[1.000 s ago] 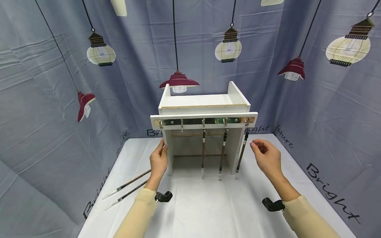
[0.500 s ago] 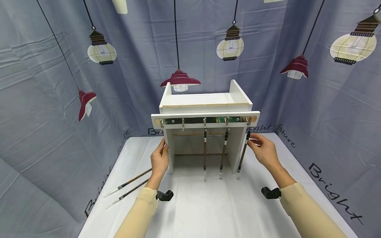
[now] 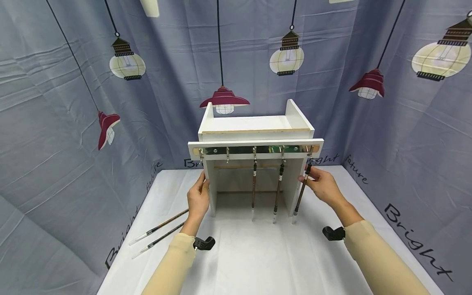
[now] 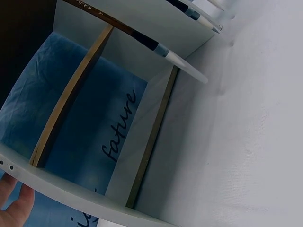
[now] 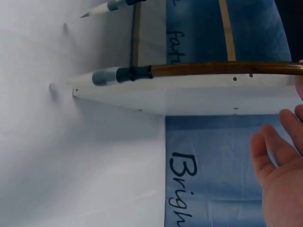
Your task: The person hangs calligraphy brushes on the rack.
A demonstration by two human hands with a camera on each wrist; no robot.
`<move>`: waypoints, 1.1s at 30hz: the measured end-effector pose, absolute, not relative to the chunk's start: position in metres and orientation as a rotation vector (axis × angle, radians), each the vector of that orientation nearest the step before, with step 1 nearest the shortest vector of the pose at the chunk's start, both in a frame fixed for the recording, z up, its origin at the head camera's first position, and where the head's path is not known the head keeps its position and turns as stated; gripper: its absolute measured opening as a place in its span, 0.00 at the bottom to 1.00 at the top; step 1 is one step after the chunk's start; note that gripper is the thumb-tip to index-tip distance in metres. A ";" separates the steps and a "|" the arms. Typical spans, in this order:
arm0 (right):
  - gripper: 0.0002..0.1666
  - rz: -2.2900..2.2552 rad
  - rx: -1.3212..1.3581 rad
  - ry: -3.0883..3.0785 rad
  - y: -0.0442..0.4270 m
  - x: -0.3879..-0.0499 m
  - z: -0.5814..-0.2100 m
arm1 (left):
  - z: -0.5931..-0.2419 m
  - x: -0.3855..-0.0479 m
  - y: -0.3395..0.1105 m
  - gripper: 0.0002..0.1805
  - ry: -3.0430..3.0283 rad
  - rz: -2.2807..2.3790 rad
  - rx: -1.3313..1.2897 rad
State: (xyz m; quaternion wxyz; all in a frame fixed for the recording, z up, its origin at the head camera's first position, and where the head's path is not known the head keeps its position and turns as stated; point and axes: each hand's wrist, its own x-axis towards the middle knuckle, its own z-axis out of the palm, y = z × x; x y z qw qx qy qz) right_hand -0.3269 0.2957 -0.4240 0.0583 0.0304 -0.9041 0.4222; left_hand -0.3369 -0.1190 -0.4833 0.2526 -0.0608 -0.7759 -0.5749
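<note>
A white wooden stand (image 3: 254,133) has a row of hooks on its front rail. Three calligraphy brushes hang there: the right one (image 3: 303,186), the middle one (image 3: 278,187) and another (image 3: 254,184) to its left. My left hand (image 3: 198,198) grips the front edge of the stand's left side panel (image 4: 71,191), thumb at the front, fingers outside. My right hand (image 3: 324,186) is at the right panel (image 5: 189,97), loosely bent around its edge, just behind the right brush. Its fingers (image 5: 279,146) lie along the outer side; firm contact cannot be made out.
Two more brushes, an upper one (image 3: 158,226) and a lower one (image 3: 156,241), lie on the white tabletop (image 3: 250,258) to the left, partly hidden by my left wrist. A grey-blue curtain (image 3: 177,82) with printed lamps surrounds the table. The two left hooks (image 3: 227,157) carry no brush.
My right hand has moved left from beside the stand to its right panel, behind the right brush. My left hand stays at the left panel. The view has shifted slightly.
</note>
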 end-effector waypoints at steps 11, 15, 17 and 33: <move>0.37 1.285 0.076 -2.752 0.289 -0.326 -0.425 | -0.483 -0.336 -0.120 0.26 -2.098 -1.569 -0.147; 0.36 1.251 0.088 -2.750 0.288 -0.326 -0.426 | -0.481 -0.336 -0.120 0.26 -2.101 -1.601 -0.143; 0.36 1.242 0.086 -2.752 0.288 -0.325 -0.427 | -0.481 -0.337 -0.120 0.26 -2.113 -1.617 -0.137; 0.32 1.218 0.073 -2.733 0.289 -0.327 -0.432 | -0.482 -0.330 -0.140 0.27 -2.112 -1.552 -0.187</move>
